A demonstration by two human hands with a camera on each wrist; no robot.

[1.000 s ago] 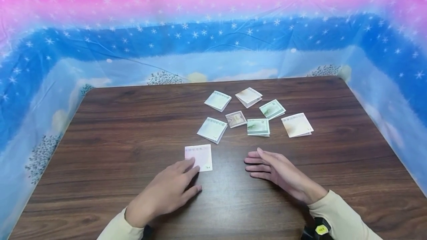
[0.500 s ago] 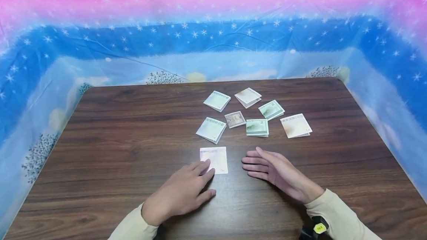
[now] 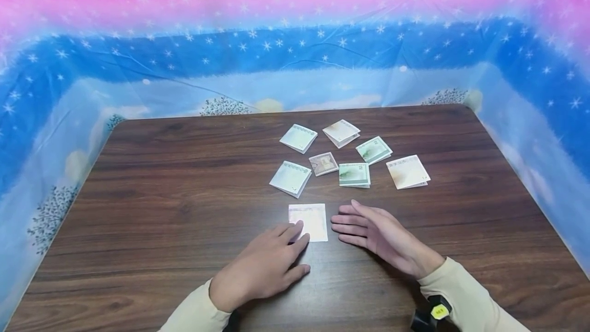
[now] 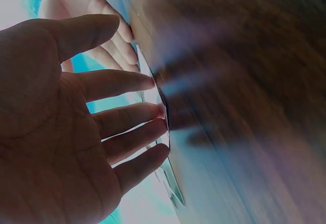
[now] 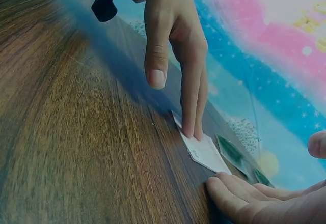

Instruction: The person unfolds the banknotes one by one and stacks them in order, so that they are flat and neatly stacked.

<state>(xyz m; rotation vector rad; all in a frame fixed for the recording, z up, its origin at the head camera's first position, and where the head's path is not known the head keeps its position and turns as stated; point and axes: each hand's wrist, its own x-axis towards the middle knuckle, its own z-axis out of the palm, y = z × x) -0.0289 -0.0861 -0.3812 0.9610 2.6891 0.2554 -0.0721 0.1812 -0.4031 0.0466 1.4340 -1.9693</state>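
A pale pink folded banknote (image 3: 315,219) lies flat on the wooden table in front of me. My left hand (image 3: 265,263) touches it with straight fingertips pressed on its near left part, as the right wrist view also shows on the banknote (image 5: 209,155). To the right, my right hand (image 3: 384,237) stands on its little-finger side, palm facing left, fingers straight. Its fingertips lie very near the note's right edge and hold nothing. In the left wrist view, the left palm (image 4: 56,127) fills much of the frame, with the note as a thin strip at its fingertips.
Beyond the hands lie several folded banknotes: green ones (image 3: 355,174), pale green ones (image 3: 291,178), a small brown one (image 3: 324,163) and cream ones (image 3: 407,172). The brown table (image 3: 161,209) ends at a printed pink-and-blue cloth (image 3: 258,50) behind and at the sides.
My left hand has slid the pink banknote rightward across the table, up to the right hand's fingertips. The right hand and the other banknotes have stayed nearly in place.
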